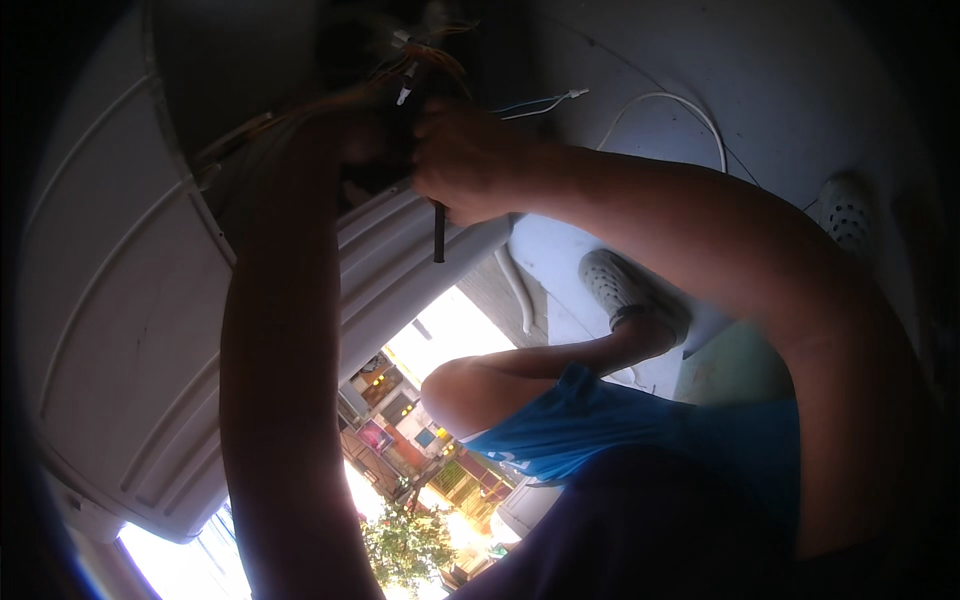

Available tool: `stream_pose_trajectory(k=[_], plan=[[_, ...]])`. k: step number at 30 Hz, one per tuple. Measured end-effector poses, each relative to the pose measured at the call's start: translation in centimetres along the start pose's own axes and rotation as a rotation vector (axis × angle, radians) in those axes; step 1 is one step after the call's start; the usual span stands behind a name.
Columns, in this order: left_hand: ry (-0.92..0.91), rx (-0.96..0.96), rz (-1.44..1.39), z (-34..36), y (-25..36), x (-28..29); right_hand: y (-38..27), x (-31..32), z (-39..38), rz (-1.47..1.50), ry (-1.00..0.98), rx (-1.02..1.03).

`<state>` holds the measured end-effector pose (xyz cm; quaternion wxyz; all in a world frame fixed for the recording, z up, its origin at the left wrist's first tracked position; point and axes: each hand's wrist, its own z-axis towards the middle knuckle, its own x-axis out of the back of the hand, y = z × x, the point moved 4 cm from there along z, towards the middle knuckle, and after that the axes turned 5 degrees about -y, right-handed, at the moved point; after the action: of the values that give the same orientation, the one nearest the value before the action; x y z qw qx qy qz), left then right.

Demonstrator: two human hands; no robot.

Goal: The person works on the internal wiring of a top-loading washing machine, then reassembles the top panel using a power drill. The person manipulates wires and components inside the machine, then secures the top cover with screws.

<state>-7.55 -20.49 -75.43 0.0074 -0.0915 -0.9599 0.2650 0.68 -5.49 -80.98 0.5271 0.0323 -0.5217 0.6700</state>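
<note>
My right hand (pixel 465 165) is closed around something dark at the opening of a ridged white plastic housing (pixel 120 300); a dark rod (pixel 439 235) sticks down below my fingers. My left hand (pixel 355 140) is in shadow just left of it, its fingers too dark to make out. Above both hands are bundled thin wires (pixel 420 55) and a small white connector (pixel 407 85). A pale blue and white wire pair (pixel 540 103) with a white end extends to the right.
Light floor panels (pixel 760 90) hold a looped white cable (pixel 700 110) and a short white pipe (pixel 515 290). My sandalled foot (pixel 615 285) is below my right arm; another sandal (pixel 843 215) is at right. A bright outdoor area with a tree (pixel 405 540) shows beyond the housing.
</note>
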Motion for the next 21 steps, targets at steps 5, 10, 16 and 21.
stream_pose_trajectory(k=[5,10,16,21], plan=[[0.091,-0.222,-0.008,-4.0,3.5,-1.7,-0.1,0.0,-0.1,0.046,0.069,-0.024],[1.163,-0.277,-0.452,-13.6,9.8,-11.9,1.4,0.2,0.9,0.05,0.055,0.001],[1.922,-0.27,-0.661,-7.3,11.5,-17.9,0.5,-1.4,0.5,-0.016,-0.046,-0.002],[2.205,-0.163,-0.788,-2.8,9.8,-19.1,0.7,-2.5,0.0,0.068,0.046,0.003]])
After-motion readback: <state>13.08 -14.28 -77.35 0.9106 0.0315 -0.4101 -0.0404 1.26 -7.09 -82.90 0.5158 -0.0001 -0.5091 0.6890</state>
